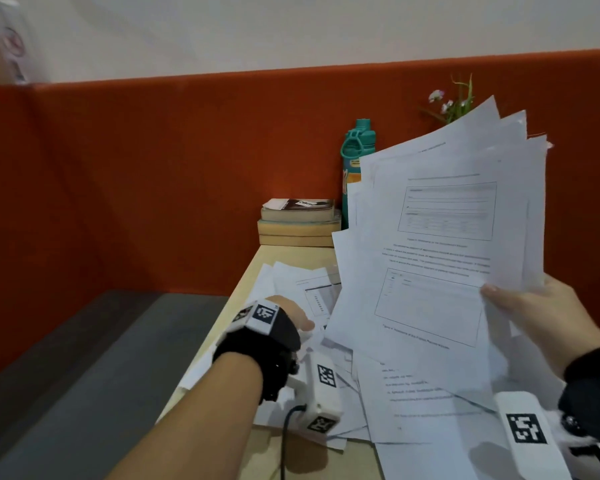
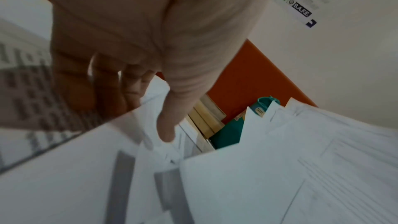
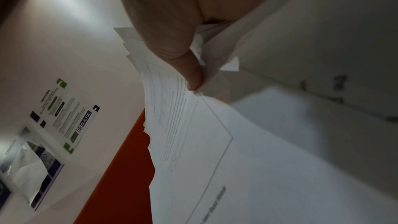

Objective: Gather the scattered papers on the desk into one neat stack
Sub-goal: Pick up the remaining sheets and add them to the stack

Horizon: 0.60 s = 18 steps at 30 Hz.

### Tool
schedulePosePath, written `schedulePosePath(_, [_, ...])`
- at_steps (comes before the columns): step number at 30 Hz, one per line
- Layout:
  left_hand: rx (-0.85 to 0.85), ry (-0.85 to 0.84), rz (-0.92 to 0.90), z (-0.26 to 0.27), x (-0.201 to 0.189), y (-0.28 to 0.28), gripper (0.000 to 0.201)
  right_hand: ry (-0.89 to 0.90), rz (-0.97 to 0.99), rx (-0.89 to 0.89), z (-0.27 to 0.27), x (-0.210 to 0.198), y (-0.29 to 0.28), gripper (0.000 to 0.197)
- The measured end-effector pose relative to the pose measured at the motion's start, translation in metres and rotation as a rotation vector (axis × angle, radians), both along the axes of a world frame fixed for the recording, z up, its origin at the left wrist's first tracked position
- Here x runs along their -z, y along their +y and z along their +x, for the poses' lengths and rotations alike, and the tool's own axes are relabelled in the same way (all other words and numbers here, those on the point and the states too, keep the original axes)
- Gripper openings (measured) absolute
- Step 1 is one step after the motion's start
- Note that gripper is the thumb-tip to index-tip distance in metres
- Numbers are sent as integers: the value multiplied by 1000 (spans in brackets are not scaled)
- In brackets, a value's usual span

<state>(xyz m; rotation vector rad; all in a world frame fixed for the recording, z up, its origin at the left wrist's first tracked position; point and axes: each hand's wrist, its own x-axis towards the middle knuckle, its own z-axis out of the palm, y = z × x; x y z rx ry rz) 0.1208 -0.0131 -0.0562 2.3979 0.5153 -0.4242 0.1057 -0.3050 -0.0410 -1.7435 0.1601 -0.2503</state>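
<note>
My right hand [image 1: 520, 303] holds a fanned bundle of printed sheets [image 1: 440, 237] raised above the right side of the desk. In the right wrist view its thumb [image 3: 191, 74] presses on the front of the bundle [image 3: 215, 142], and the other fingers are hidden behind it. My left hand [image 1: 291, 320] is low over the scattered papers [image 1: 413, 389] on the desk. In the left wrist view its fingers [image 2: 103, 83] reach under a loose sheet [image 2: 64, 176] with the thumb [image 2: 165, 130] on top, pinching it. The raised bundle hides those fingers in the head view.
A stack of books [image 1: 298, 220] sits at the back of the wooden desk [image 1: 291, 448], with a teal bottle [image 1: 355, 147] and a small flowering plant [image 1: 451, 102] beside it. An orange partition [image 1: 153, 185] backs the desk. The desk's left edge drops to grey floor.
</note>
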Motion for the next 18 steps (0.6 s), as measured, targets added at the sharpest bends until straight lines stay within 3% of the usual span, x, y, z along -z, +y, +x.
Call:
schedulePosePath(5, [24,-86,180,12,-4,18,35,-8,8,36,1,0,-11,35])
schedulePosePath(7, [-32,-40,259,19,-9,41,19,-9,9,43,-1,0,-15,36])
schedulePosePath(10, [-5,74,317,24,-1,60,31,-1,17,30,-1,2,-13,36])
schedulePosePath(12, [76,79,364,14,-3,51,24,8,15,25,0,3,-10,35])
schedulePosePath(13, [98,54,371,8,-4,46,21,10,14,27,0,4,-9,36])
schedulePosePath(16, [21,13,313,-3,-7,38,44,15,21,19,-1,2,-7,36])
schedulePosePath(18, [-56,-20,198,2,-6,46,35,22,25,15,-1,0,-7,36])
